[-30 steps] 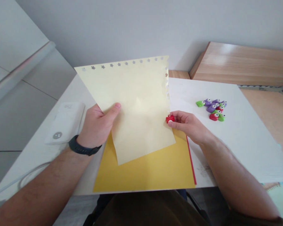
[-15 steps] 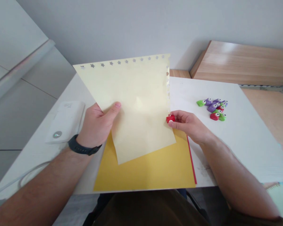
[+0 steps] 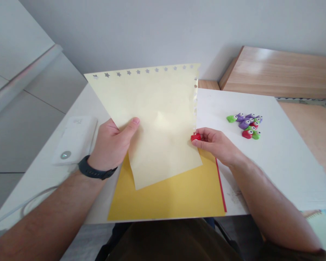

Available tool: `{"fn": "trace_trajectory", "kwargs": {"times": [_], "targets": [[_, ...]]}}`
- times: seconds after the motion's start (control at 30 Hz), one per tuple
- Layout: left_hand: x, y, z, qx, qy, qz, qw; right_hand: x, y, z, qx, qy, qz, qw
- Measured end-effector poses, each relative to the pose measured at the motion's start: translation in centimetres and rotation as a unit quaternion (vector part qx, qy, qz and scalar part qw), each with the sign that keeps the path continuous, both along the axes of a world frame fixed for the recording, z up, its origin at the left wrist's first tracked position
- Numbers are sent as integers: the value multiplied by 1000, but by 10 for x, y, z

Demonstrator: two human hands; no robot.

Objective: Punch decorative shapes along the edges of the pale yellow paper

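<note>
A pale yellow sheet of paper (image 3: 163,145) is held up at a tilt above the table. Star-shaped holes run along its top edge, and more cut-outs line the upper right edge. My left hand (image 3: 115,143) grips the sheet's left side, thumb on the front and fingers hidden behind. My right hand (image 3: 212,141) is closed around a small red craft punch (image 3: 195,137), which sits at the sheet's right edge below the cut-outs. Under the sheet lies darker yellow paper (image 3: 168,203), with a red edge showing along its right side.
Several green, purple and red punches with eye-like buttons (image 3: 247,125) are grouped on the white table (image 3: 282,159) to the right. A white box-shaped device (image 3: 74,141) and a cable (image 3: 35,199) lie at left. A wooden board (image 3: 279,72) stands behind at right.
The sheet's upper right corner has swung slightly to the right. The red punch has shifted a touch to the left in my right hand. My left hand stays almost where it was.
</note>
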State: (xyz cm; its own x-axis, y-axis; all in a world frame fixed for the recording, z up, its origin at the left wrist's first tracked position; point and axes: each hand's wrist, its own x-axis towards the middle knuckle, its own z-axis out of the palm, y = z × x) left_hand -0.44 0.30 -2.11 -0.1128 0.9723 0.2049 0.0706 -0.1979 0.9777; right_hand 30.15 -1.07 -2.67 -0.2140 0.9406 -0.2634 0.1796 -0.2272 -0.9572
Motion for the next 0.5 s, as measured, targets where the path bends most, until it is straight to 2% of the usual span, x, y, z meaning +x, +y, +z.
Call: {"fn": "trace_trajectory", "kwargs": {"times": [0.5], "targets": [[0,-1,1,-12,24,10,1000,-1,2,-6,38,-28,9,999]]}}
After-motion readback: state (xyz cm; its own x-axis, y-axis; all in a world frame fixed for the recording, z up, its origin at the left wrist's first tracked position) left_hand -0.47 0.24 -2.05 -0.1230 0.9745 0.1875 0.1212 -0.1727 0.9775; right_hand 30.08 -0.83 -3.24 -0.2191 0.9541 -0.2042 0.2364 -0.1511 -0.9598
